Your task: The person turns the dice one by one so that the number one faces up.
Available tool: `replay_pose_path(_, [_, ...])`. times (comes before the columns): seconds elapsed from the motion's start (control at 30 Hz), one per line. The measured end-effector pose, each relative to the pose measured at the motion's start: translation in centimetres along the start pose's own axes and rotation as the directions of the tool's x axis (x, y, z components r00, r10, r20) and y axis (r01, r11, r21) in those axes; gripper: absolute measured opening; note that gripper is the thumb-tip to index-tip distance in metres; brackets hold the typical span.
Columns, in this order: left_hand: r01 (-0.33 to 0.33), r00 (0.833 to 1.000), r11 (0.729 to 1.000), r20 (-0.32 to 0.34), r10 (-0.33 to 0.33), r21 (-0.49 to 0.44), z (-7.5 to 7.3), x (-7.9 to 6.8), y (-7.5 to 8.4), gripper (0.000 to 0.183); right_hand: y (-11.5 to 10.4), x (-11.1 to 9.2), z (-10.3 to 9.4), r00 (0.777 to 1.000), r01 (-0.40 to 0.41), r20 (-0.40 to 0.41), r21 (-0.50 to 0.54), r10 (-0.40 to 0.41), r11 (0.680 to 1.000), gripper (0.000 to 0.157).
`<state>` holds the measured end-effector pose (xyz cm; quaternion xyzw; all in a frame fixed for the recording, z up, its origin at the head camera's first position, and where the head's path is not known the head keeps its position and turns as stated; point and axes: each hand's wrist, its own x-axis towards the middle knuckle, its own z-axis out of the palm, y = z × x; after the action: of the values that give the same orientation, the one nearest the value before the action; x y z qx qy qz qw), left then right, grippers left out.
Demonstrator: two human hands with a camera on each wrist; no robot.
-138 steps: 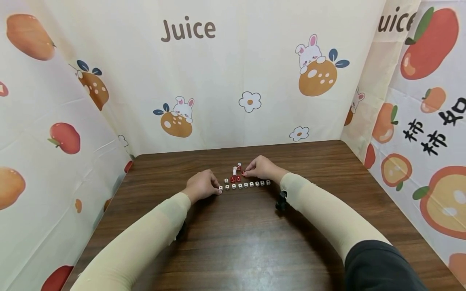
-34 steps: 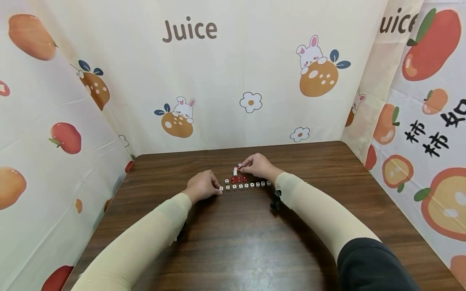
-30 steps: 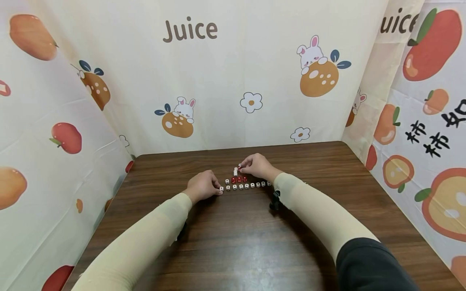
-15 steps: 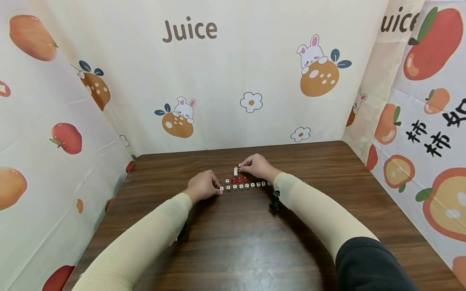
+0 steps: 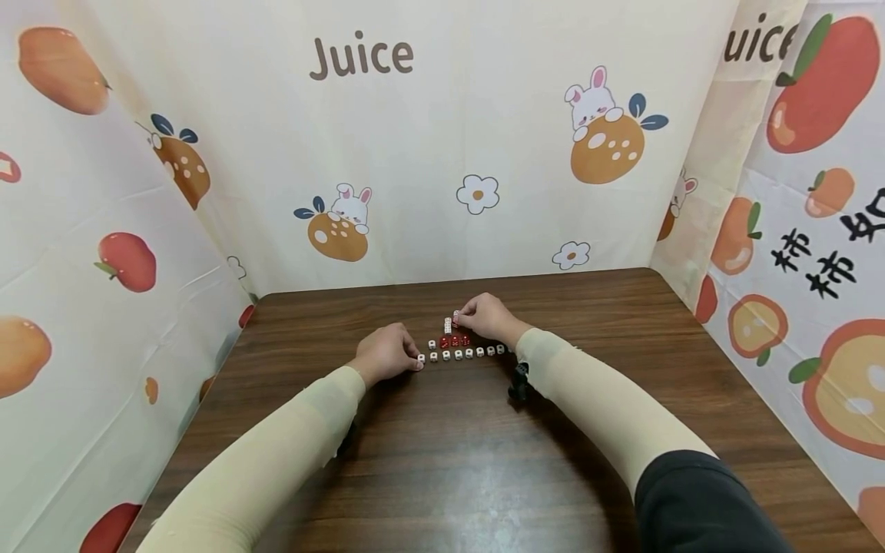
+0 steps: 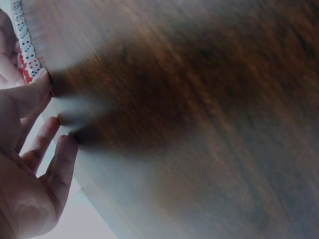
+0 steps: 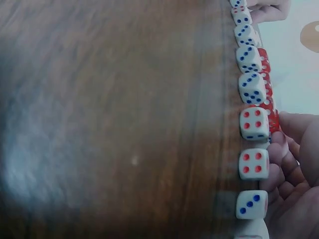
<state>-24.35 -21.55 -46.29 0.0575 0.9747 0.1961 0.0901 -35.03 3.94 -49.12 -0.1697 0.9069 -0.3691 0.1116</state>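
White dice point(image 5: 458, 355) form a long row on the brown table. At its left end my left hand point(image 5: 386, 353) pinches the outermost white die point(image 5: 421, 359) between thumb and finger. Behind the row sit three red dice point(image 5: 455, 341) side by side, with a single white die point(image 5: 432, 345) to their left. Farther back, my right hand point(image 5: 488, 316) pinches a red die point(image 5: 455, 322), partly covered by the fingertips, beside a pair of white dice point(image 5: 447, 326). In the right wrist view, blue and red pips show on the white dice point(image 7: 254, 164) beside my right hand point(image 7: 299, 184).
A fruit-printed cloth point(image 5: 429, 138) hangs behind the table and along both sides. The brown tabletop point(image 5: 442, 461) stretches toward me in front of the dice. Dark wrist cameras hang under both wrists, the right one point(image 5: 518, 384) more visible.
My right hand has let go of a red die, now third in the red row, and moved back and left to the rear red die. My left hand stays at the row's end.
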Motion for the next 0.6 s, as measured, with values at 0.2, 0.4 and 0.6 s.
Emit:
replay_pose_path(0.2, [0.003, 1.0, 1.0, -0.002, -0.003, 0.005, -0.1, -0.1, 0.2, 0.012, 0.2, -0.3, -0.8, 0.999, -0.014, 0.046, -0.008, 0.015, 1.0, 0.018])
replay_pose_path(0.4, [0.001, 1.0, 1.0, -0.005, -0.001, 0.011, 0.0, 0.0, 0.0, 0.013, 0.7, -0.2, -1.2, 0.998, 0.01, 0.063, -0.011, -0.009, 1.0, 0.018])
replay_pose_path(0.6, [0.0, 1.0, 1.0, -0.006, 0.0, 0.007, 0.0, 0.0, 0.1, 0.013, 1.2, -0.1, -1.2, 0.998, 0.01, 0.055, -0.022, -0.009, 1.0, 0.019])
